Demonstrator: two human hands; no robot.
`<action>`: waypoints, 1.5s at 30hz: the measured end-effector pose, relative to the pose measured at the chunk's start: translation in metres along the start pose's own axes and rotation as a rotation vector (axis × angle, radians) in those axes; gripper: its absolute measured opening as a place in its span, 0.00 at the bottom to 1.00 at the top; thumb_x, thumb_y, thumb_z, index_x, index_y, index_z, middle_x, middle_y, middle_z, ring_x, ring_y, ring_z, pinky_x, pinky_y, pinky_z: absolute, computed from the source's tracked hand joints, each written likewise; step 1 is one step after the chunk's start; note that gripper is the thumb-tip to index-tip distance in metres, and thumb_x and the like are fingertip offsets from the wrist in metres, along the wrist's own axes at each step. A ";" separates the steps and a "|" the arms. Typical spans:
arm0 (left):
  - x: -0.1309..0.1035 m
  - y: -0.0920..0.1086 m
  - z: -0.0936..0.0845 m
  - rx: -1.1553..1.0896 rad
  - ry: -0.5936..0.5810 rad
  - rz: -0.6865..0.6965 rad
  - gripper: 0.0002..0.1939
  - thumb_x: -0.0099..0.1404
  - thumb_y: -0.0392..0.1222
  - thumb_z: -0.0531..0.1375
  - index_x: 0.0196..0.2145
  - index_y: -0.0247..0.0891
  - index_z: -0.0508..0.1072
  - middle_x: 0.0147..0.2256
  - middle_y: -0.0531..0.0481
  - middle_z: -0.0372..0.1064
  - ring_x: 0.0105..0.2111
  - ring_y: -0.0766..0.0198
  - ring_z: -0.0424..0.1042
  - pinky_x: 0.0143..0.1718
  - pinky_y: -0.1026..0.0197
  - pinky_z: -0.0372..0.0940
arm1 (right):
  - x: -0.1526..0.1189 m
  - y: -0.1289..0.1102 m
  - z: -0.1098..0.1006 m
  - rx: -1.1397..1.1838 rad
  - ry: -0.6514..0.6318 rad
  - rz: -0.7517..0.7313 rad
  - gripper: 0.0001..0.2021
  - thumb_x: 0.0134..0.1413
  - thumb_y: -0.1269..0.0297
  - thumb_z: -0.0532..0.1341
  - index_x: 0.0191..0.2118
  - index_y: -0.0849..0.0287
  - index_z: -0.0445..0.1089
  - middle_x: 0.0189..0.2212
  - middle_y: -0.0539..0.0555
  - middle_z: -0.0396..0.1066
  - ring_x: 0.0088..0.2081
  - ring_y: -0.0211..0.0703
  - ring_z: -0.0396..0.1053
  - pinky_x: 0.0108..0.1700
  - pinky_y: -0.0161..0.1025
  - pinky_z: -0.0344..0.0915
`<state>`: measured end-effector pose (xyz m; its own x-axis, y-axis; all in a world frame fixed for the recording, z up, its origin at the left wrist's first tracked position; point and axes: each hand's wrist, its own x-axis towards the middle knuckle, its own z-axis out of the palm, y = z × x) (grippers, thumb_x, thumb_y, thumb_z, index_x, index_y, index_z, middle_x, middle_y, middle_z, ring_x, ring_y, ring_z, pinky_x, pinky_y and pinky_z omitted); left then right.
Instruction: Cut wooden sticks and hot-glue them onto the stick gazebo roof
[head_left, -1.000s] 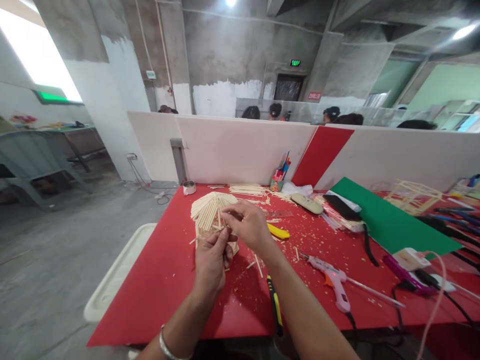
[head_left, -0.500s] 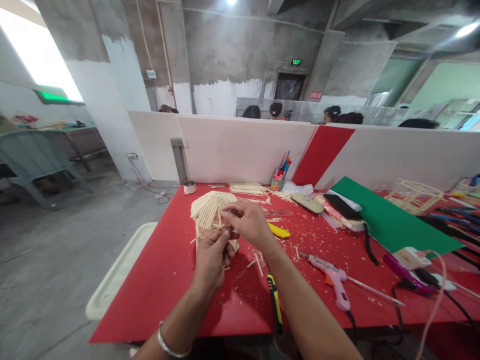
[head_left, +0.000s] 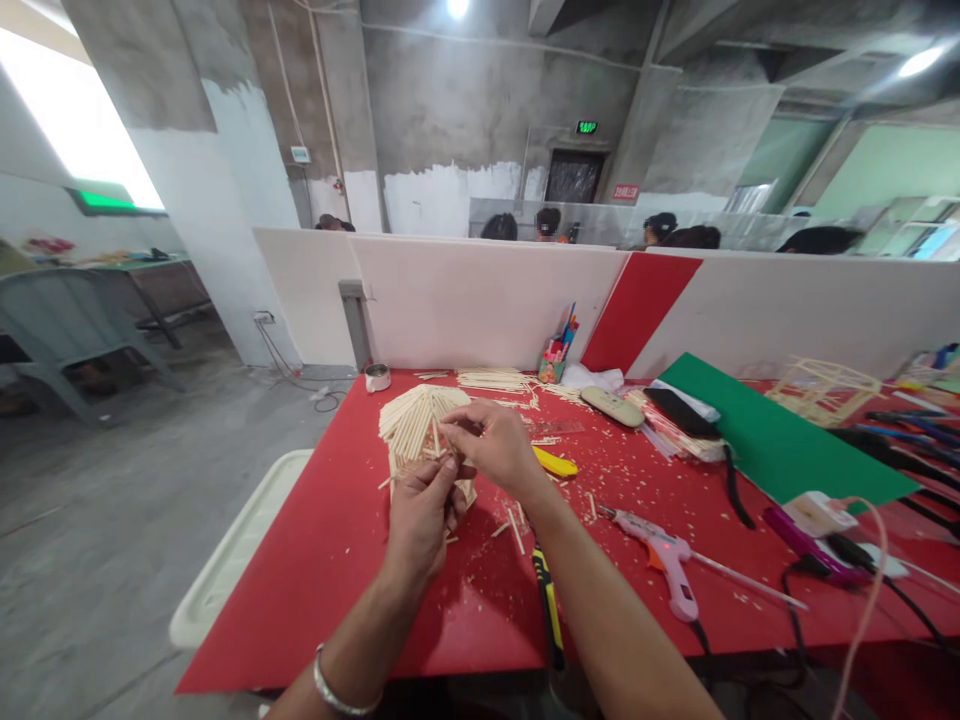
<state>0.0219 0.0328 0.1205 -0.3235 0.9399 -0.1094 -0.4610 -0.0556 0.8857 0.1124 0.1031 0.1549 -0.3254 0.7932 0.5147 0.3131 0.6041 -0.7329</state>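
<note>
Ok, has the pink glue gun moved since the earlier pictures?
No, the pink glue gun shows no visible shift either way against the green board.

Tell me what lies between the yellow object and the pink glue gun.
In the head view, a short stick and pale chips lie on the red tabletop between the yellow object and the glue gun.

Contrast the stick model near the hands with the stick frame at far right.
The stick model has a top of sticks packed closely; the stick frame is open, with gaps. The model sits by the left hand, the frame well away. Both are pale stick constructions.
</note>
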 end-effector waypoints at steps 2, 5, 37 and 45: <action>0.000 -0.001 0.000 0.002 0.009 0.007 0.17 0.42 0.49 0.69 0.22 0.32 0.74 0.14 0.54 0.66 0.09 0.76 0.55 0.09 0.72 0.44 | 0.000 0.000 0.000 0.006 -0.001 0.001 0.06 0.49 0.64 0.62 0.33 0.55 0.76 0.28 0.49 0.73 0.28 0.35 0.67 0.32 0.32 0.62; 0.000 -0.001 0.001 -0.002 0.021 0.027 0.18 0.42 0.50 0.70 0.23 0.32 0.74 0.18 0.52 0.70 0.10 0.77 0.57 0.09 0.73 0.45 | -0.001 -0.001 0.000 0.017 -0.003 0.000 0.06 0.50 0.64 0.62 0.33 0.55 0.76 0.27 0.49 0.72 0.28 0.35 0.67 0.32 0.32 0.62; -0.040 -0.035 -0.024 0.297 -0.182 -0.022 0.17 0.51 0.51 0.66 0.31 0.34 0.73 0.18 0.55 0.68 0.11 0.76 0.56 0.11 0.72 0.49 | -0.145 0.009 -0.033 -0.146 0.009 0.315 0.15 0.60 0.58 0.51 0.43 0.57 0.72 0.38 0.55 0.72 0.41 0.43 0.68 0.44 0.38 0.62; -0.043 -0.063 -0.009 0.158 -0.269 -0.172 0.16 0.50 0.47 0.68 0.31 0.35 0.69 0.17 0.61 0.62 0.11 0.79 0.53 0.12 0.74 0.45 | -0.198 0.036 -0.050 -0.815 -0.240 0.734 0.45 0.39 0.42 0.63 0.61 0.68 0.56 0.52 0.69 0.63 0.52 0.63 0.59 0.50 0.52 0.57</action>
<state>0.0577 -0.0065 0.0654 -0.0134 0.9873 -0.1585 -0.3496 0.1439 0.9258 0.2331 -0.0280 0.0492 0.0424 0.9954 -0.0857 0.9614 -0.0640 -0.2677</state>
